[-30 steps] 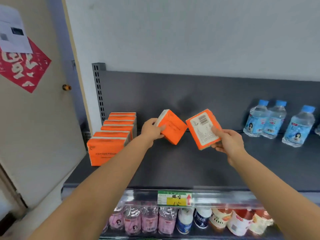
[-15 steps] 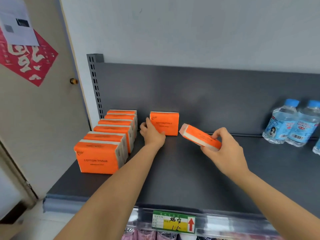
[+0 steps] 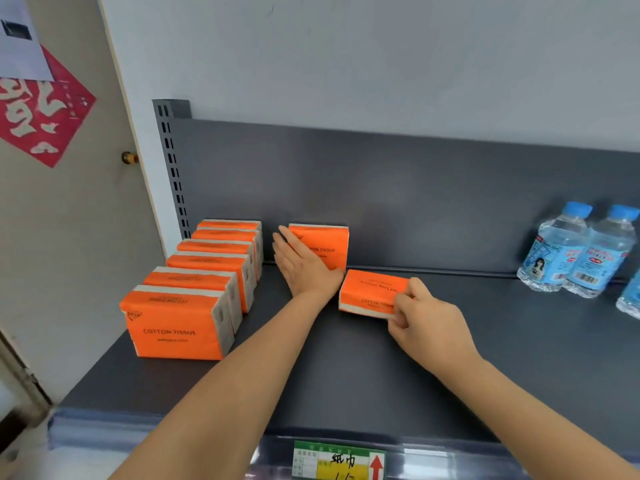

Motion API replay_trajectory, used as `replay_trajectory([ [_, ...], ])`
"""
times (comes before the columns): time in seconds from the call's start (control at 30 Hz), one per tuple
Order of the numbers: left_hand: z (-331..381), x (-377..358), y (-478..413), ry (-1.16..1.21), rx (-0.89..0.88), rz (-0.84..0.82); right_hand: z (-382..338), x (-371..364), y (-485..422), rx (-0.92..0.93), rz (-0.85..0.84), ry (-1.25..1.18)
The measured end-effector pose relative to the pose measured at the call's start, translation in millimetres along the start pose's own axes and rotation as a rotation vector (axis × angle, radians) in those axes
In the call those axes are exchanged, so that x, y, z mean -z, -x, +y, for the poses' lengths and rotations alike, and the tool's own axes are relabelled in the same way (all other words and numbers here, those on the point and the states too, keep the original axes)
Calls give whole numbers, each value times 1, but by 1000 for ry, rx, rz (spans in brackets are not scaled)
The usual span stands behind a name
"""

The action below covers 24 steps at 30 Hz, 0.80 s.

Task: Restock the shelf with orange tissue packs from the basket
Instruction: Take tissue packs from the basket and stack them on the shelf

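Row of orange tissue packs (image 3: 194, 292) at shelf (image 3: 346, 375) left. Left hand (image 3: 304, 268) flat, fingers straight, against the upright pack (image 3: 325, 245) at the back panel. Right hand (image 3: 426, 323) pinches the tilted pack (image 3: 372, 296) just in front, arm extended. Water bottles (image 3: 575, 251) far right.

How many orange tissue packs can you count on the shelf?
8. Six in a row at the left; one upright pack at the back, touched by the left hand; one front pack gripped by the right hand. None seems hidden.
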<state>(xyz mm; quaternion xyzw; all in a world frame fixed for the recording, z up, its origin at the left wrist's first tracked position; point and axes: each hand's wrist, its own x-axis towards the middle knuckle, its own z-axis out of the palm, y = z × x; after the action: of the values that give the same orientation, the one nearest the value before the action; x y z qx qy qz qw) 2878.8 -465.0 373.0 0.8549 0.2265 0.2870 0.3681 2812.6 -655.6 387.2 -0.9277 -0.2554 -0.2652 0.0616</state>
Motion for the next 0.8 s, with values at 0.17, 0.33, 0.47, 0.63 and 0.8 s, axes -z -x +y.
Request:
replay_trajectory([
  [0.17,24,32,9,178,-98,85,-6,8,-2,63,192,29],
  [0.33,38,66,3,368,98,-483,-13,8,-17,34,356,-60],
  [0.47,26,79,0,594,129,-508,-22,4,-29,-94,225,-590],
  [0.63,-2,93,-1,732,112,-516,-30,8,-48,-567,-42,-1393],
  [0.8,-9,89,13,890,124,-494,-34,5,-61,-672,-366,-1813],
])
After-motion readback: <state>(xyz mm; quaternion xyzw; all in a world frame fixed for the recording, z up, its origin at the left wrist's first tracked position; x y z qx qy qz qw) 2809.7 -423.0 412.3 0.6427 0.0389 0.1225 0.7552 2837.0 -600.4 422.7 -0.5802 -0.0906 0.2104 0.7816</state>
